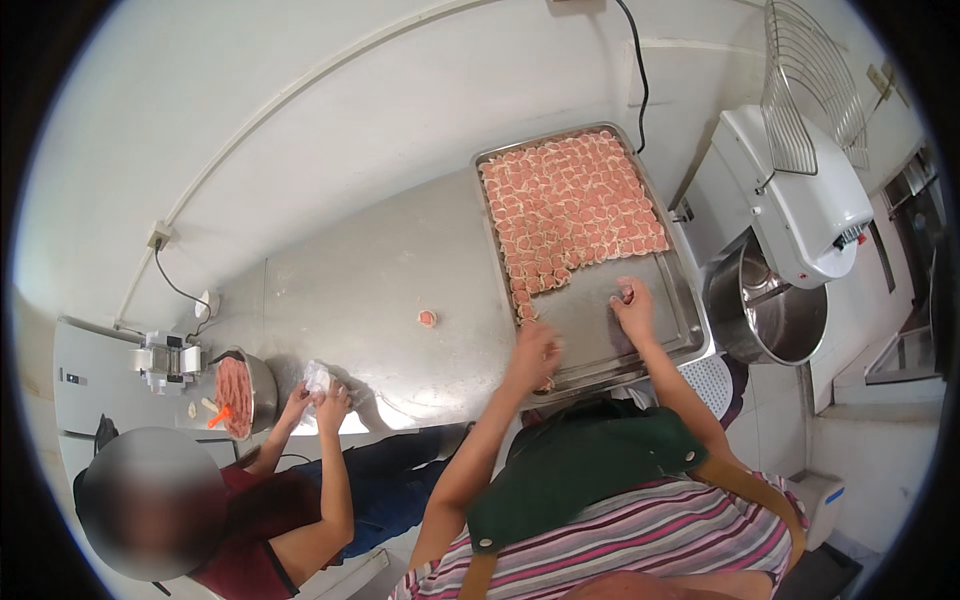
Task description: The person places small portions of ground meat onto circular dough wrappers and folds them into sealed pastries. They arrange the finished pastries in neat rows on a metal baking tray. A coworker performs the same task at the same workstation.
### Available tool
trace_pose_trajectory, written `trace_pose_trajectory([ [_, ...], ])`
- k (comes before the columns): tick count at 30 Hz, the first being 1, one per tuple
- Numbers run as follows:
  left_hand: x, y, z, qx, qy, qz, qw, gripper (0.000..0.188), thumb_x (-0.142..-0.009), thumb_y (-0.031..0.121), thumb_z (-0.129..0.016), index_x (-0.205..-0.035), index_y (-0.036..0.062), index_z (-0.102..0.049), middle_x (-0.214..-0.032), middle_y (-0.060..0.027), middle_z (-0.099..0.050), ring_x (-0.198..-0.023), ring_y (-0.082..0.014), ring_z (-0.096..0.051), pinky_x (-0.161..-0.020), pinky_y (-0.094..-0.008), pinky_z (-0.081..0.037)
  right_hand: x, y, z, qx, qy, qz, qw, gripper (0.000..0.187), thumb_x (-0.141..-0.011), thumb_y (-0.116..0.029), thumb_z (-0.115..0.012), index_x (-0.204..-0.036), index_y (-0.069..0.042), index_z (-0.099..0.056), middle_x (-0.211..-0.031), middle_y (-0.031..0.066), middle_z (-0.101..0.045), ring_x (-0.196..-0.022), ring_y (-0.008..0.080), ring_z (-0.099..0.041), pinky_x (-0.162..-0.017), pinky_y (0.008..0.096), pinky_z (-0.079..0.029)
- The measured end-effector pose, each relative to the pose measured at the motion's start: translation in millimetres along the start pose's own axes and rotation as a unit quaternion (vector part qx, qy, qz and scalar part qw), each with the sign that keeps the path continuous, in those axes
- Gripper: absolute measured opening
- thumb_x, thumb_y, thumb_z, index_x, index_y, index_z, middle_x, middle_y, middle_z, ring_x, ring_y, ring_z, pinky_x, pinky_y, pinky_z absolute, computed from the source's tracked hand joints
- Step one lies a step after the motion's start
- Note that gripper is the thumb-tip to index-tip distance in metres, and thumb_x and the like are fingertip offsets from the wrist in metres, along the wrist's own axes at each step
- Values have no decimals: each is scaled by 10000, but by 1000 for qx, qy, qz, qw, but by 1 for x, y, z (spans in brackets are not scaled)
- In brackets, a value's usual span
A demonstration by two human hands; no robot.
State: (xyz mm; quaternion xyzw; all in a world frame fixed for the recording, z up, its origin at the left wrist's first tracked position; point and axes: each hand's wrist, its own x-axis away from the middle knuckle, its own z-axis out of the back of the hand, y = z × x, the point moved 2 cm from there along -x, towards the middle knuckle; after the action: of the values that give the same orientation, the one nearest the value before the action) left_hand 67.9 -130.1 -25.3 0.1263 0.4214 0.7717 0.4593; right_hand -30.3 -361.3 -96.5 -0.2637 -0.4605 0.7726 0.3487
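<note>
A large metal tray (620, 350) lies in front of me on the steel table. Packed rows of open-topped meat dumplings (570, 200) fill its far part, and a narrow column of them runs down its left side. Over that column is my left hand (538, 352), its fingers curled and smeared by motion; what they hold, if anything, cannot be made out. My right hand (634, 312) hovers above the bare part of the tray, fingertips pinched together. Whether something small sits in that pinch is unclear. One single dumpling (427, 318) stands on the table left of the tray.
A co-worker at the left handles a whitish wrapper or bag (318, 378) beside a steel bowl (263, 390) of pink minced meat. Behind that bowl stands a small roller machine (165, 362). At right, a white mixer (800, 200) with a steel bowl (765, 310) adjoins the tray.
</note>
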Motion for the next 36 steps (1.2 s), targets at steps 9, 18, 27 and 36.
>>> trace_pose_trajectory([
  [9, -33, 22, 9, -26, 32, -6, 999, 433, -751, 111, -709, -1166, 86, -588, -1169, -145, -553, -1106, -354, -491, -979, -429, -398, 34, -54, 31, 97, -279, 92, 951, 482, -689, -119, -777, -1140, -95, -610, -1158, 119, -507, -959, 217, -588, -782, 316, -489],
  [18, 119, -54, 122, -66, 224, 236, 943, 377, -796, 108, -718, -1151, 60, -603, -1156, -109, -582, -896, -205, -567, -777, -319, -488, -23, -25, -42, 115, -126, 78, 982, 346, -729, -50, -679, -1052, -18, -559, -939, 170, -544, -851, 325, -576, -756, 388, -489],
  [27, 196, -76, 112, -2, 232, 307, 923, 363, -803, 137, -708, -1143, 58, -609, -1126, -105, -603, -931, -223, -570, -796, -330, -493, -23, -40, -77, 77, -11, 39, 996, 355, -707, -9, -688, -1036, 0, -555, -928, 176, -545, -831, 360, -569, -767, 407, -476],
  [36, 200, -66, 118, 22, 263, 271, 926, 337, -801, 117, -702, -1123, 65, -618, -1111, -110, -608, -951, -241, -568, -775, -321, -491, 32, -148, -160, 84, -214, 261, 938, 424, -735, -47, -665, -1140, -128, -572, -1252, 142, -463, -1126, 323, -503, -911, 406, -454],
])
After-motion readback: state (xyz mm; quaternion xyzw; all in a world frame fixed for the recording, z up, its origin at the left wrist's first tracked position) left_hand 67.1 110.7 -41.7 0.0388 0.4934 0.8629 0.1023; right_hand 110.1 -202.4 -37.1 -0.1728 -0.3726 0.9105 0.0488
